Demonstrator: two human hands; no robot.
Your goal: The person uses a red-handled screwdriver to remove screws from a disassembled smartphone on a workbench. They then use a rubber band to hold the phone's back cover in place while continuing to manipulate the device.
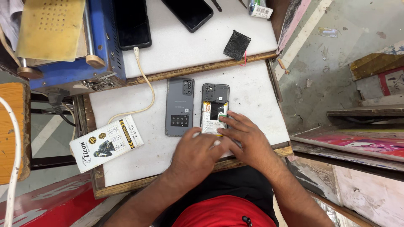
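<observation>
While both hands rest on it, the opened phone point(215, 105) lies face down near the middle of the white table point(261, 101), its rear cover off and its battery and inner frame exposed. Its long axis runs from 12 o'clock to 6 o'clock, camera end at 12 o'clock, lower end under the hands.

The right hand point(246, 138) reaches the phone from 5 o'clock; its fingers are spread flat and press on the lower part of the battery area, gripping nothing. The left hand point(195, 153) comes from 7 o'clock, fingers curled, thumb touching the phone's lower left edge; whether it pinches anything cannot be told. The right hand is the nearer, lying further up the body.

Just beside the phone at 9 o'clock lies the detached grey back cover point(179, 107), parallel to it. Further toward 8 o'clock sits a white printed box point(106, 143), with a cream cable point(145, 80) curving above it. At 12 o'clock lies a small black pad point(236, 44).
</observation>
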